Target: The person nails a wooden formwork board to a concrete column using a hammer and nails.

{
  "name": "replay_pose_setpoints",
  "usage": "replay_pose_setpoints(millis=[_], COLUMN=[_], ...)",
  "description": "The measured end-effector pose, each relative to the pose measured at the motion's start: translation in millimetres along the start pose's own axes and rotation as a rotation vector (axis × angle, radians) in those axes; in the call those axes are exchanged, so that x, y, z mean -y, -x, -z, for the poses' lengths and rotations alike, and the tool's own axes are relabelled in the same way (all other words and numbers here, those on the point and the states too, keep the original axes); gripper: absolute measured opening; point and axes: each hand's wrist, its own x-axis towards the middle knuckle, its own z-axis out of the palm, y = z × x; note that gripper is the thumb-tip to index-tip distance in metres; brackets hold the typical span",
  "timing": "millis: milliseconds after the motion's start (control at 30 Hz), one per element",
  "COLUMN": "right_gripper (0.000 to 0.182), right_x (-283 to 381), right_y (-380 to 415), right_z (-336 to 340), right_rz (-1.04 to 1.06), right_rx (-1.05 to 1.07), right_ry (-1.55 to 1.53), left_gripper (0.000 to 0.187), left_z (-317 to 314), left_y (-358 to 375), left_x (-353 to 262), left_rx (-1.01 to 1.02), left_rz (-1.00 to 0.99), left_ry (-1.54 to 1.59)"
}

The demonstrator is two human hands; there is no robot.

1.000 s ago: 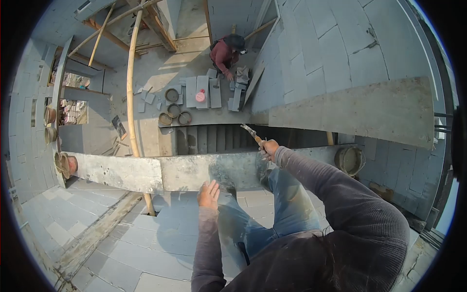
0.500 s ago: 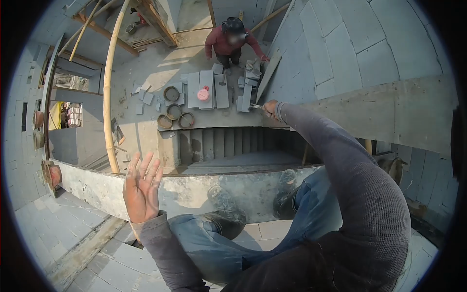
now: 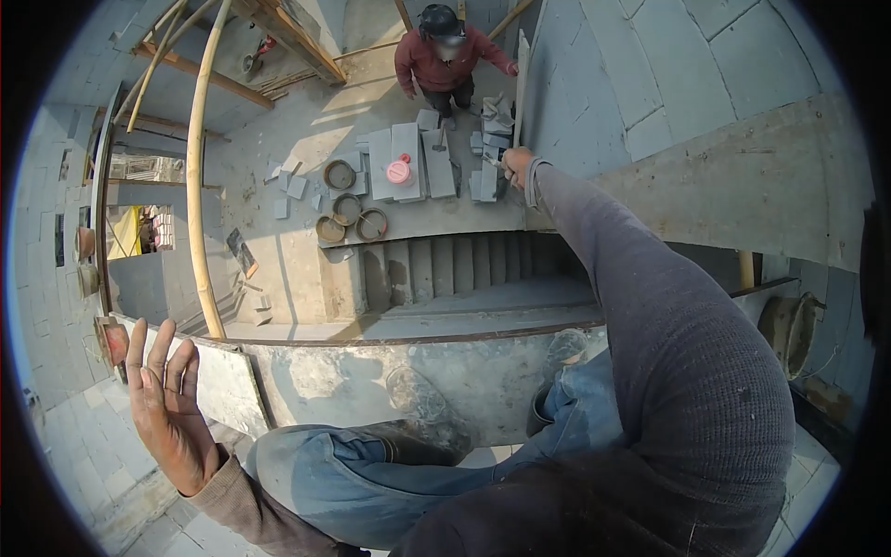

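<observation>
At the lower left, my left hand is raised with its fingers apart and nothing in it, beside my bent knee. My right hand reaches far forward on an outstretched arm, closed around the handle of a small metal tool, whose shape is hard to make out. The tool's end appears in front of the grey blocks on the floor below. Near that hand stands the wall of large grey blocks, with a thin upright board against it.
A person in a red top stands below, one hand at the board. Round pans and a pink object lie among blocks. Stairs descend beyond the plank under my feet. A bamboo pole rises left.
My left hand has moved left and down, fingers still spread. My right hand has moved slightly up in view with the tool. The person below and the upright board have changed position; the view has shifted.
</observation>
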Motion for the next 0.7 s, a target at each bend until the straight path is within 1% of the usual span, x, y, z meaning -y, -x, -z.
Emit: replay_pose_setpoints(millis=[100, 267, 367, 533, 633, 700], right_gripper=[0.008, 0.012, 0.013, 0.014, 0.013, 0.013], right_x=[5.1, 10.2, 21.1, 24.5, 28.3, 32.2], right_y=[3.5, -5.1, 15.6, -1.6, -1.5, 0.8], right_z=[3.9, 12.0, 18.8, 18.8, 19.8, 22.2], right_rz=[0.014, 0.033, 0.023, 0.049, 0.018, -0.002], right_rx=[0.001, 0.046, 0.061, 0.064, 0.032, 0.082], right_ry=[-0.065, -0.119, -0.135, -0.184, -0.184, -0.177], left_gripper=[0.06, 0.06, 0.06, 0.061, 0.062, 0.064], left_z=[-0.4, 4.7, 3.8, 7.2, 8.2, 10.2], left_y=[6.6, 11.4, 11.4, 12.6, 15.2, 16.2], left_x=[-5.1, -6.0, -5.6, -5.3, -6.5, -6.4], left_rx=[-0.029, -0.007, -0.003, -0.014, -0.018, -0.026], left_rz=[0.032, -0.022, -0.027, -0.043, -0.053, -0.053], left_ry=[0.01, -0.034, -0.036, -0.078, -0.092, -0.096])
